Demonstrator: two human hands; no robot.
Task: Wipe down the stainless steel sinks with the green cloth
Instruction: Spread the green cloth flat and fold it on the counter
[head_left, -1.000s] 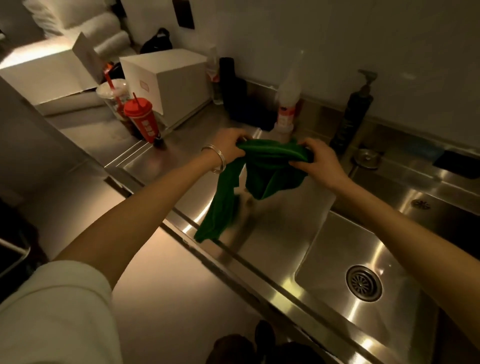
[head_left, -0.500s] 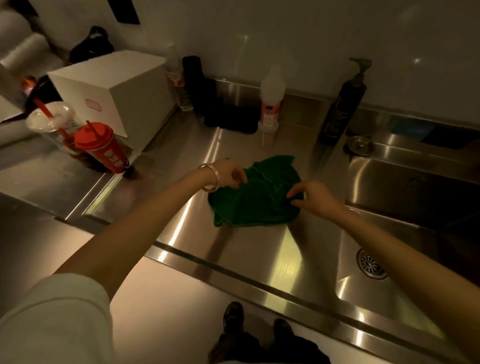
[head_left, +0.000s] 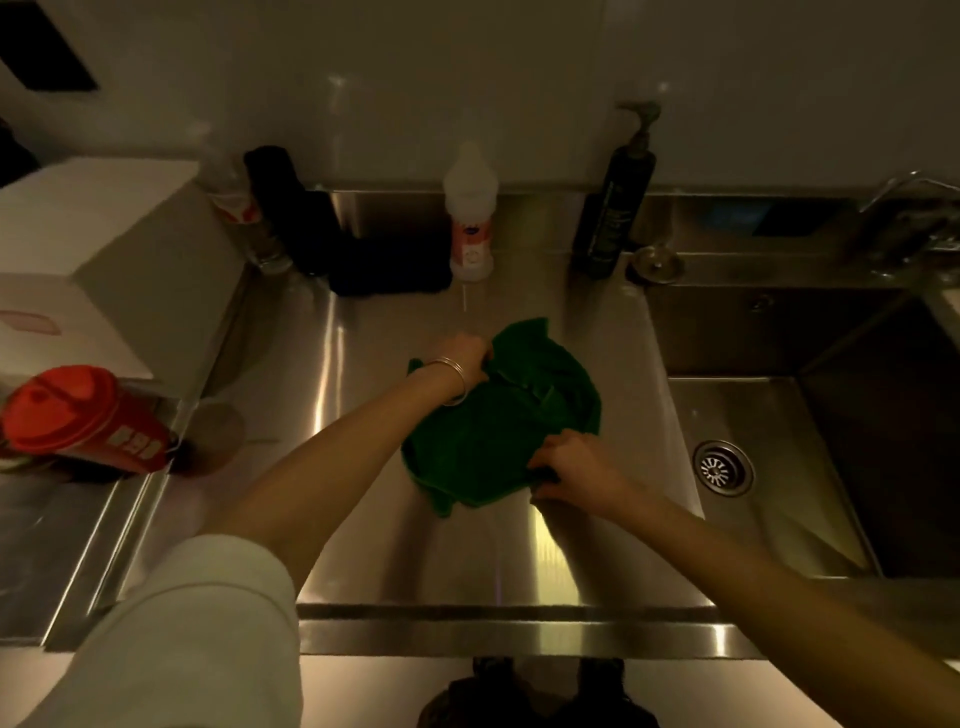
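Observation:
The green cloth (head_left: 498, 415) lies crumpled on the flat stainless steel drainboard (head_left: 374, 519) left of the sink basin (head_left: 769, 499). My left hand (head_left: 462, 358), a bangle on its wrist, pinches the cloth's far left edge. My right hand (head_left: 576, 467) grips the cloth's near right corner. Both hands rest on the cloth against the steel. The basin's round drain (head_left: 723, 467) sits just right of my right hand. A second, darker basin (head_left: 893, 457) lies farther right.
Along the back wall stand a white bottle (head_left: 470, 218), a dark pump bottle (head_left: 618, 208) and black containers (head_left: 296, 208). A white box (head_left: 104, 249) and a red lidded cup (head_left: 83, 415) occupy the left counter. A tap (head_left: 909, 208) is at the far right.
The cloth was held up in the air between both hands, then laid down on the drainboard. My right hand has slid toward the near corner, and my head now looks more straight down.

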